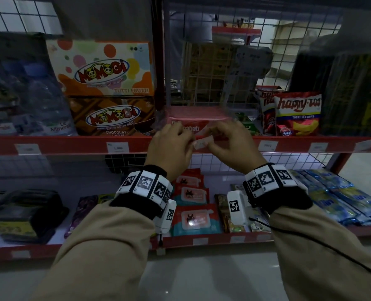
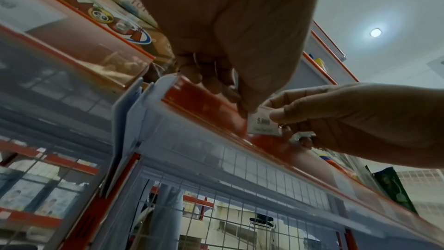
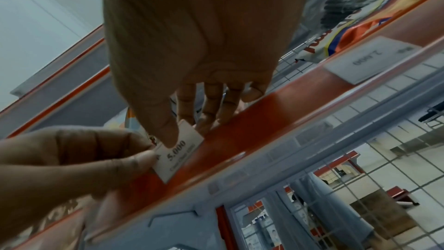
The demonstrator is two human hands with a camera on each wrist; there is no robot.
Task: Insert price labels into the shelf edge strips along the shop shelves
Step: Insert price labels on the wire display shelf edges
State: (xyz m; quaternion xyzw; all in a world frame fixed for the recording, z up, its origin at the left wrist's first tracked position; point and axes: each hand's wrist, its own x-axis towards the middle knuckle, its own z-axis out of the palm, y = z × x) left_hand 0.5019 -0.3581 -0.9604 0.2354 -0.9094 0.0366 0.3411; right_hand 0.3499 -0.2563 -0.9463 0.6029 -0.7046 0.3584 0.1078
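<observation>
At the red shelf edge strip (image 1: 234, 146), left hand (image 1: 171, 146) and right hand (image 1: 230, 142) each pinch-grip 1 price label (image 1: 203, 142), long axis along the strip.

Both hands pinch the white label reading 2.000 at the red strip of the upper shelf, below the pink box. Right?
Not quite. The label held by the left hand and right hand reads 5.000, as the right wrist view shows. The rest stands: it is at the red strip below the pink box.
</observation>
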